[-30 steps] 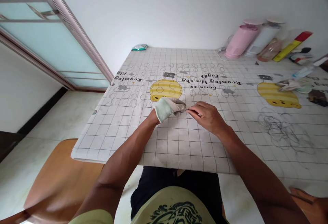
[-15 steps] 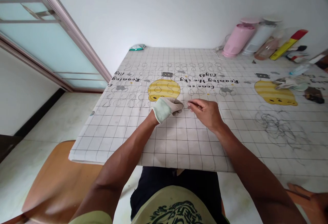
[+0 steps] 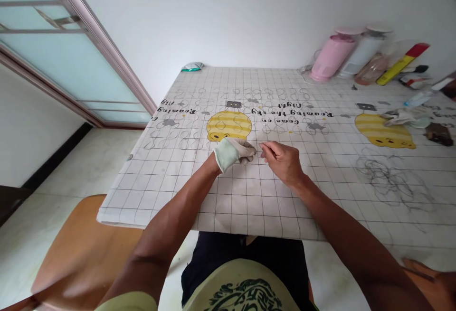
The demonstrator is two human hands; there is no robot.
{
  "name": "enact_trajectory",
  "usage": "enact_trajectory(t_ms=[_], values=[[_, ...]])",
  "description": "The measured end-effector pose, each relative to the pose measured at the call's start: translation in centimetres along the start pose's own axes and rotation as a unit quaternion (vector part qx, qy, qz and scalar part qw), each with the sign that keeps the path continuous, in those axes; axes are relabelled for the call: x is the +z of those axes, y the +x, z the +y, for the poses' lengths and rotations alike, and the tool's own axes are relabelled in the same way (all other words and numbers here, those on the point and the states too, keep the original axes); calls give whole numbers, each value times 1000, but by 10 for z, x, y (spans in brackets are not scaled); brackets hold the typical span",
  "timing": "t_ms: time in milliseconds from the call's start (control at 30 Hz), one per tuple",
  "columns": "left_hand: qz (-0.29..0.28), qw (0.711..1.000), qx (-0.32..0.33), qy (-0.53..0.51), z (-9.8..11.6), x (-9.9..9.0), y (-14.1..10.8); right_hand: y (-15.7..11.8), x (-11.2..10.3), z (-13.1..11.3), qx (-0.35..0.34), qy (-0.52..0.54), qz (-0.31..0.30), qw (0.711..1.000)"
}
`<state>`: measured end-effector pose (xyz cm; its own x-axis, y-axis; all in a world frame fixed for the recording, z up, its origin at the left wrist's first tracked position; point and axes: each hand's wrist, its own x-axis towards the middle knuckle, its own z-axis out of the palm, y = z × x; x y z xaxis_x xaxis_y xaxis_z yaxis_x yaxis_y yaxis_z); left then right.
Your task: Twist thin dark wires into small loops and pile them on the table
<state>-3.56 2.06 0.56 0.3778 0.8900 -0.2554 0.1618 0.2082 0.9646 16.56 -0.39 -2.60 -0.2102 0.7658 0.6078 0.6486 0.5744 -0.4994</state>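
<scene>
My left hand (image 3: 237,152), in a whitish glove with a pale green cuff, is pinched closed over the middle of the table. Just to its right my bare right hand (image 3: 283,160) is pinched too, thumb against curled forefinger. A small gap separates the fingertips; anything between them is too thin to make out. Beyond the hands, rows of thin dark thread-like loops (image 3: 273,94), many shaped like figure eights, lie on the checked tablecloth (image 3: 245,197). A loose tangle of similar dark strands (image 3: 386,175) lies to the right.
Along the back wall stand a pink cylinder (image 3: 331,57), a white cylinder (image 3: 361,52) and a yellow-red box (image 3: 402,64). A crumpled glove (image 3: 406,116) and a dark brown object (image 3: 438,134) lie at right. A green-white packet (image 3: 192,67) sits at the far left corner. A wooden chair (image 3: 81,244) is at left.
My right hand has turned and its fingers have curled in more, the wrist shifting slightly left. My left hand stays pinched in nearly the same place.
</scene>
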Motion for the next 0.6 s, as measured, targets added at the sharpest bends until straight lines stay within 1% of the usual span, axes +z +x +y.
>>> enact_trajectory(t_ms=[100, 167, 233, 267, 333, 433, 600], values=[[-6, 1000, -12, -4, 2, -3, -2, 2, -4, 0, 33, 22, -12, 999], [-3, 1000, 4, -11, 3, -5, -3, 4, -8, 0, 61, 38, -4, 997], [14, 999, 25, -38, 6, -8, -5, 7, -13, 0, 95, 66, 12, 993], [34, 998, 30, -51, 7, -9, -6, 8, -15, 0, 111, 80, 22, 990], [92, 993, 35, -64, 12, -11, -8, 10, -20, 0, 135, 99, 40, 985], [182, 980, 57, -53, 17, -13, -9, 12, -25, 0, 156, 106, 59, 980], [300, 946, 110, -52, 20, -14, -11, 15, -27, 3, 177, 122, 56, 975]])
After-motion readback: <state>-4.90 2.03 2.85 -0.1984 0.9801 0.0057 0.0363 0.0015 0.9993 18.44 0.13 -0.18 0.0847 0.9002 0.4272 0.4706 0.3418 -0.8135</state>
